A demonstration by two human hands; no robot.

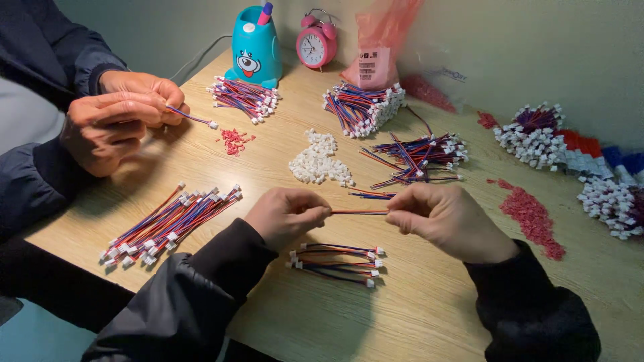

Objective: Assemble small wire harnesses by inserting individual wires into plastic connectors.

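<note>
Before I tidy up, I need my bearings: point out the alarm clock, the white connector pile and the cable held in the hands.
Alarm clock [312, 47], head view, dial face.
White connector pile [315, 164], head view, centre.
Cable [359, 212], head view, mid-span.

Wire [360, 212] stretched between left hand [285, 216] and right hand [446, 220], above table [429, 308] near edge. Small wire bundle [337, 263] just near of it, between the hands. Larger bundle [168, 224] left. Connector heap [317, 161] farther off, centre. Loose wires [416, 157] right of heap. Clock [316, 40] and pencil sharpener [255, 47] at far edge, bag [379, 40] right of clock. Another person's hands [117, 117] far left.
</note>
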